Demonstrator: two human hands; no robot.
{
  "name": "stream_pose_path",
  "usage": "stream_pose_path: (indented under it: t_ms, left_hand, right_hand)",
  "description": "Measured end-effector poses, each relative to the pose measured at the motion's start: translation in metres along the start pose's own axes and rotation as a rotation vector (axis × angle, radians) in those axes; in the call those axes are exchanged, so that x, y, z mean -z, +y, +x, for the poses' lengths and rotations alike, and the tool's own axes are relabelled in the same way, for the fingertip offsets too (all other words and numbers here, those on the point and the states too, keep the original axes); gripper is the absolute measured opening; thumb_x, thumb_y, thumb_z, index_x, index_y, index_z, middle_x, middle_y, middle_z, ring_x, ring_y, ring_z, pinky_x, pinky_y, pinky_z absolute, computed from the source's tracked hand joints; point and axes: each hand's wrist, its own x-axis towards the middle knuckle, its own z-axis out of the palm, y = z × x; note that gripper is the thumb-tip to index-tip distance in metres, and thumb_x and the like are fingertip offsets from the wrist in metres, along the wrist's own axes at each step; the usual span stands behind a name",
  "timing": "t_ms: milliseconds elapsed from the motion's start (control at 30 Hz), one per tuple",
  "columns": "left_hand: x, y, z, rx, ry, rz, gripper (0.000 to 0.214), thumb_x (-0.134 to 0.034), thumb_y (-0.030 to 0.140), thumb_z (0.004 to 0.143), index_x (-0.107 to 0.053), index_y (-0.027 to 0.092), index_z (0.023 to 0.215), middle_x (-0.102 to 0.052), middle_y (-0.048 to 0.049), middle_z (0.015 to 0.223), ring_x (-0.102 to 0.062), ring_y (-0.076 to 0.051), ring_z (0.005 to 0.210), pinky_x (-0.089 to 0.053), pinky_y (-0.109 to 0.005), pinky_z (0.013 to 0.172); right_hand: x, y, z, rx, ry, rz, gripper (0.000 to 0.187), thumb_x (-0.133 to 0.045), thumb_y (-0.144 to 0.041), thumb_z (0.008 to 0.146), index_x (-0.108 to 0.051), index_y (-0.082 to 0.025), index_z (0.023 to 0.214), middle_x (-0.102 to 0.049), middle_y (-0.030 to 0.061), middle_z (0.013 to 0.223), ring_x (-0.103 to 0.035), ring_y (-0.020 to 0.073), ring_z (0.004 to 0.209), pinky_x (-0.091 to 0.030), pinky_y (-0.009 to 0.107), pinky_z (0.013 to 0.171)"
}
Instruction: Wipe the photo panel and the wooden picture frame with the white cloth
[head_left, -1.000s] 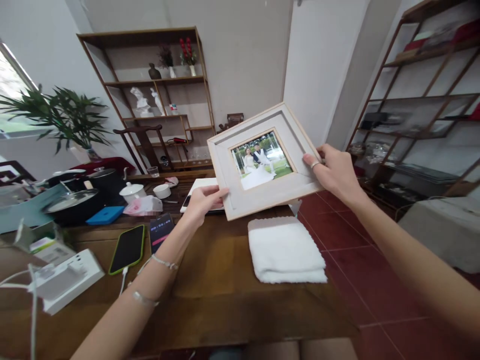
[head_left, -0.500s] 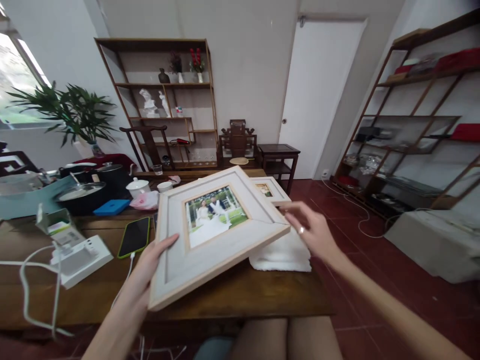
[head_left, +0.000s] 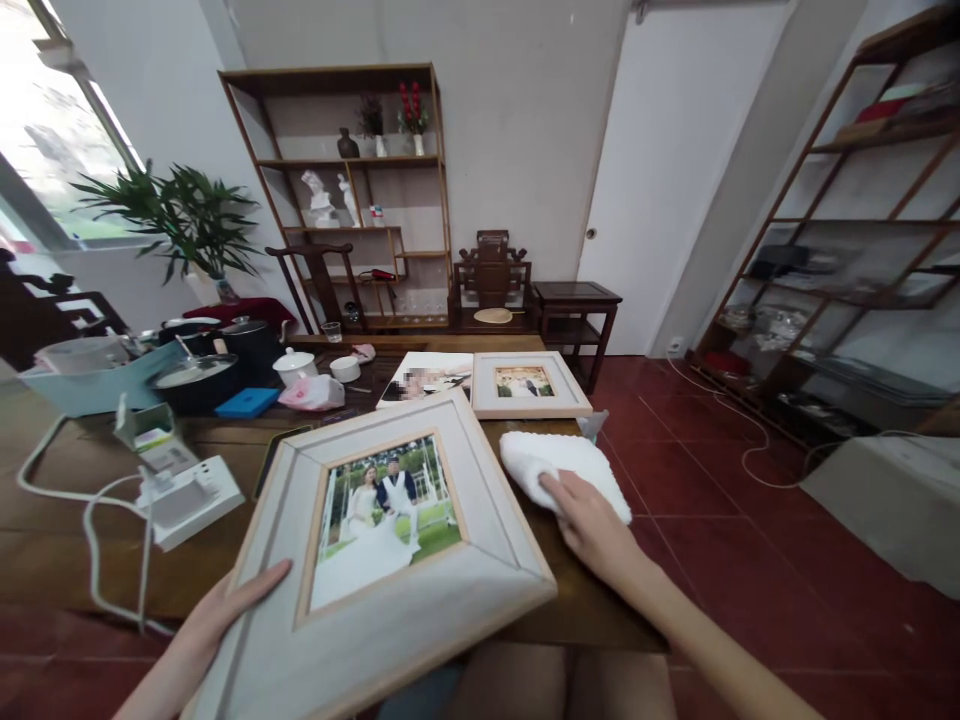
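A large pale wooden picture frame [head_left: 390, 590] with a wedding photo lies tilted over my lap and the table's near edge. My left hand [head_left: 225, 615] grips its left side, thumb on the front. To the right, my right hand [head_left: 589, 520] rests closed on a folded white cloth [head_left: 562, 465] lying on the dark wooden table [head_left: 225, 540]. A smaller framed photo [head_left: 525, 385] lies flat farther back, beside a loose printed photo [head_left: 427, 380].
On the table's left are a white power strip with cables [head_left: 187, 495], a small open box [head_left: 146, 430], a blue case [head_left: 247, 402], pots [head_left: 199, 375] and white cups [head_left: 296, 365]. Shelves [head_left: 360, 190], chairs and a plant [head_left: 187, 215] stand behind. Red tiled floor lies to the right.
The big frame came down from in front of me toward my lap. My right hand let go of it and dropped onto the white cloth. The smaller frame behind is now uncovered.
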Motion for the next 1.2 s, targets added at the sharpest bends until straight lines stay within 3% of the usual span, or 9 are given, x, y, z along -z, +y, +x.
stream_pose_path:
  t_ms: [67, 167, 300, 467, 567, 767, 867, 1000, 1200]
  left_hand:
    - [-0.003, -0.011, 0.006, 0.016, 0.024, -0.014, 0.049, -0.073, 0.029, 0.059, -0.063, 0.022, 0.106, -0.074, -0.0007, 0.073, -0.07, -0.029, 0.085, -0.06, -0.03, 0.058]
    - [-0.021, -0.02, 0.005, 0.076, -0.019, -0.061, 0.06, -0.077, 0.028, 0.055, -0.059, 0.022, 0.112, -0.075, -0.0017, 0.079, -0.07, -0.03, 0.083, -0.06, -0.032, 0.058]
    - [-0.059, -0.013, 0.0, 0.164, -0.107, -0.091, 0.07, -0.077, 0.024, 0.056, -0.053, 0.022, 0.121, -0.074, -0.0053, 0.089, -0.071, -0.03, 0.079, -0.059, -0.034, 0.06]
    - [-0.087, -0.004, 0.019, 0.224, -0.193, -0.097, 0.072, -0.077, 0.022, 0.059, -0.05, 0.023, 0.126, -0.073, -0.008, 0.099, -0.071, -0.029, 0.082, -0.057, -0.034, 0.066]
    - [-0.091, -0.005, 0.036, 0.24, -0.228, -0.102, 0.072, -0.076, 0.021, 0.061, -0.048, 0.024, 0.127, -0.071, -0.0084, 0.103, -0.07, -0.028, 0.086, -0.056, -0.036, 0.073]
    - [-0.088, -0.003, 0.053, 0.259, -0.225, -0.021, 0.069, -0.077, 0.032, 0.062, -0.051, 0.026, 0.126, -0.069, -0.0077, 0.111, -0.067, -0.028, 0.096, -0.053, -0.038, 0.083]
    - [-0.089, -0.002, 0.057, 0.233, -0.189, 0.074, 0.061, -0.074, 0.04, 0.064, -0.056, 0.024, 0.12, -0.064, -0.0086, 0.12, -0.062, -0.028, 0.107, -0.048, -0.038, 0.092]
    - [-0.092, -0.009, 0.062, 0.093, -0.155, 0.144, 0.05, -0.072, 0.044, 0.064, -0.062, 0.022, 0.109, -0.064, -0.0071, 0.12, -0.054, -0.029, 0.117, -0.039, -0.038, 0.102]
    - [-0.089, -0.007, 0.062, -0.014, -0.145, 0.284, 0.045, -0.069, 0.047, 0.065, -0.058, 0.024, 0.103, -0.063, -0.0055, 0.118, -0.048, -0.03, 0.123, -0.038, -0.037, 0.102]
  right_hand:
    - [0.013, 0.018, 0.0, -0.058, 0.145, 0.033, 0.052, -0.039, 0.0, 0.071, -0.051, -0.019, 0.118, -0.061, 0.0123, 0.106, -0.058, 0.0261, 0.101, -0.051, 0.041, 0.084]
    - [0.035, 0.027, 0.003, -0.078, 0.319, 0.025, 0.042, -0.04, -0.001, 0.074, -0.056, -0.022, 0.107, -0.056, 0.0135, 0.12, -0.053, 0.0282, 0.113, -0.049, 0.042, 0.088]
    - [0.051, 0.013, 0.008, 0.127, 0.315, 0.073, 0.031, -0.041, 0.001, 0.076, -0.059, -0.024, 0.083, -0.05, 0.0082, 0.134, -0.043, 0.0271, 0.125, -0.045, 0.048, 0.095]
    - [0.04, 0.005, 0.008, 0.236, 0.207, 0.05, 0.03, -0.044, -0.003, 0.081, -0.061, -0.026, 0.093, -0.059, 0.0065, 0.125, -0.047, 0.024, 0.122, -0.048, 0.047, 0.091]
    - [0.027, 0.006, 0.007, 0.231, 0.13, 0.038, 0.043, -0.04, 0.004, 0.071, -0.061, -0.023, 0.098, -0.056, 0.0096, 0.128, -0.044, 0.0242, 0.125, -0.048, 0.045, 0.092]
    - [0.008, -0.006, 0.004, 0.066, -0.058, 0.057, 0.054, -0.042, 0.002, 0.049, -0.061, -0.02, 0.095, -0.024, 0.0111, 0.15, -0.025, 0.031, 0.134, -0.04, 0.049, 0.098]
    - [0.004, -0.011, 0.006, 0.039, -0.077, 0.07, 0.053, -0.042, 0.0, 0.049, -0.061, -0.021, 0.094, -0.028, 0.0095, 0.148, -0.025, 0.031, 0.135, -0.038, 0.05, 0.098]
    - [0.002, -0.011, 0.009, 0.047, -0.041, 0.092, 0.053, -0.04, -0.002, 0.047, -0.06, -0.021, 0.092, -0.036, 0.01, 0.145, -0.027, 0.0314, 0.134, -0.038, 0.051, 0.095]
    - [-0.008, -0.005, 0.009, 0.079, 0.062, 0.172, 0.047, -0.04, -0.004, 0.05, -0.059, -0.021, 0.091, -0.043, 0.0095, 0.139, -0.03, 0.0315, 0.132, -0.038, 0.051, 0.093]
